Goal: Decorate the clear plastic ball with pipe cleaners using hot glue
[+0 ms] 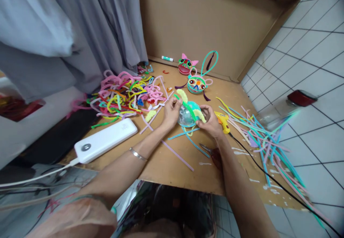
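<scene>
A clear ball [185,117] with a teal fuzzy part sits between my two hands above the table. A green fuzzy strip [190,109] crosses its front, and pale yellow fuzzy pieces [182,95] stand at its upper left and right. My left hand [172,112] pinches the left end of the green strip at the ball's side. On the right, my right hand [210,121] has its fingers closed on the ball's edge beside the other yellow piece [199,115]. Two finished face balls, one red [185,67] and one teal [196,84], rest behind.
Colourful pipe cleaners [126,94] pile up at the left, near a white power bank [106,141]. A yellow glue gun [223,121], scissors [212,152] and long pipe cleaners [264,137] lie at the right. A cardboard wall [204,26] stands behind.
</scene>
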Demonstrator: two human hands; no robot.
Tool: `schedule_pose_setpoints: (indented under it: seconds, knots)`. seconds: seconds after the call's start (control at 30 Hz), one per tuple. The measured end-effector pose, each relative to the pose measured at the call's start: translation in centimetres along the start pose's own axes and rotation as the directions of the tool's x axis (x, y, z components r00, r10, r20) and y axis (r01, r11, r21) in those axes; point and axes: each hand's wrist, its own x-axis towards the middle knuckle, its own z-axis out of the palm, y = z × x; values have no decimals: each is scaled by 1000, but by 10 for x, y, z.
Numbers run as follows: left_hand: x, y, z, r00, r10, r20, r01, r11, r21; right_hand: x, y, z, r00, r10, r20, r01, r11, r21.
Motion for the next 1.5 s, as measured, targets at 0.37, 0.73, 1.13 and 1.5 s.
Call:
schedule_pose_setpoints:
  seconds: [0.37, 0.73, 1.13, 1.5]
  knots:
    - [2, 2, 2, 992, -124, -12, 124, 992, -12, -2, 1, -1, 999, 31, 20, -31, 1000, 4]
    - [2, 5, 3, 978, -207, -6, 206, 973, -101, -3, -7, 1, 998, 60, 20, -60, 998, 16]
    - [4, 14, 7, 956, -285, -72, 279, 957, -76, -3, -8, 1, 996, 94, 0, -94, 996, 2]
    - [4, 13, 7, 954, -291, -72, 285, 954, -93, -2, -7, 1, 995, 96, -11, -96, 995, 6]
